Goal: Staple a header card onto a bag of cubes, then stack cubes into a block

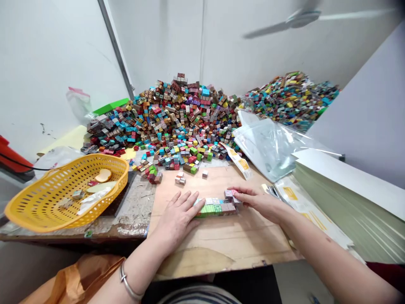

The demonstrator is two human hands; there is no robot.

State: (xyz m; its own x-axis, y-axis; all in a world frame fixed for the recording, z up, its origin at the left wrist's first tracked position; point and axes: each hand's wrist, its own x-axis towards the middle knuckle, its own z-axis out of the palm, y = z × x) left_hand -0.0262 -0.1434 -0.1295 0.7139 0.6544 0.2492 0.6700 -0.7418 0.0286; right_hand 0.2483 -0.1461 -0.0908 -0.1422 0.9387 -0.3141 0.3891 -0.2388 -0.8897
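Small patterned cube blocks [210, 210] lie in a short double row on the wooden board [240, 240], green and white to the left, grey-brown to the right. My left hand [177, 217] rests flat on the board with fingers apart, its fingertips against the row's left end. At the other end, my right hand [253, 199] pinches a small grey and pink block [229, 194] on the row's back corner. My fingers partly cover that block. Behind the row sit a few loose blocks [180, 179] and a single pale block [205, 174].
A big heap of coloured blocks [186, 114] lines the wall. On the left stands a yellow perforated basket [19, 213] with scraps inside. Clear plastic bags [268, 143], a label strip [238, 162] and a thick paper stack [351, 202] lie to the right.
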